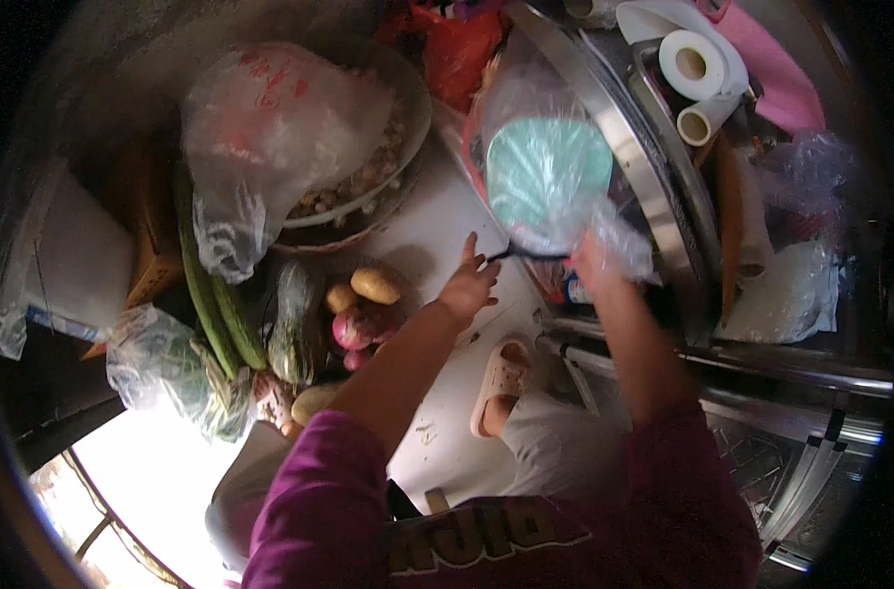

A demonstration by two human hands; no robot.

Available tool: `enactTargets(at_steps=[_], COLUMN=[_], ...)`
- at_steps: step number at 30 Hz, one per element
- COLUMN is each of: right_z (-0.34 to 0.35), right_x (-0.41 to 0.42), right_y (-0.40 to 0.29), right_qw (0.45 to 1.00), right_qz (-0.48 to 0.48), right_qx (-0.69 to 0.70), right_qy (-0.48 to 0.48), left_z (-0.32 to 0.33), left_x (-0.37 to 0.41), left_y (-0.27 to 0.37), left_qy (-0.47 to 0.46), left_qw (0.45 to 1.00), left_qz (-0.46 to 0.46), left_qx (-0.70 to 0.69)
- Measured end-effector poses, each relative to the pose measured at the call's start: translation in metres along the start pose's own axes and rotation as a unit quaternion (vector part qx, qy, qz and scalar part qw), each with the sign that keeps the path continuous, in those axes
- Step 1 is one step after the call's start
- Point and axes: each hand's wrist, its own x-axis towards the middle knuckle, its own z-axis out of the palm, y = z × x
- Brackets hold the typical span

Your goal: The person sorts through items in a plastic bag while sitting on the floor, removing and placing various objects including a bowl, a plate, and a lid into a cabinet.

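My right hand grips the gathered end of a clear plastic bag. A round mint-green item shows through the plastic, beside a large steel lid or pan rim. My left hand reaches forward with its fingers apart, its fingertips near one end of a thin dark strip or handle. Whether they touch it I cannot tell. Below the bag, a blue-and-white container is partly hidden by my right hand and forearm.
Potatoes, red onions, a mottled squash and long green gourds lie at left. Behind them a knotted plastic bag rests on a bowl. Paper rolls and a metal rail are at right.
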Motion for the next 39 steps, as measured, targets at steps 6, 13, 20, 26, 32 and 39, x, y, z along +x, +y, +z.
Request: enactTargets(at_steps=[6, 13, 20, 26, 32, 39], right_z=[0.043, 0.022, 0.015, 0.01, -0.011, -0.014], right_x=[-0.093, -0.132, -0.149, -0.171, -0.206, -0.252], right_y=[-0.028, -0.025, -0.03, -0.025, -0.032, -0.05], right_qw=[0.99, 0.986, 0.986, 0.989, 0.993, 0.999], right_qz=[0.08, 0.093, 0.095, 0.08, 0.055, 0.037], right_qx=[-0.049, -0.046, -0.044, -0.046, -0.048, -0.017], right_qy=[0.107, 0.13, 0.127, 0.112, 0.091, -0.028], left_z=[0.029, 0.019, 0.016, 0.019, 0.035, -0.038], left_x=[0.098, 0.11, 0.104, 0.092, 0.064, -0.014], left_y=[-0.041, -0.088, -0.097, -0.105, -0.118, -0.13], left_qy=[-0.029, 0.01, 0.031, 0.045, 0.043, 0.153], left_qw=[0.994, 0.986, 0.983, 0.984, 0.989, 0.988], left_qz=[0.018, -0.013, -0.014, -0.004, -0.002, -0.028], left_qx=[0.1, 0.167, 0.18, 0.172, 0.142, -0.003])
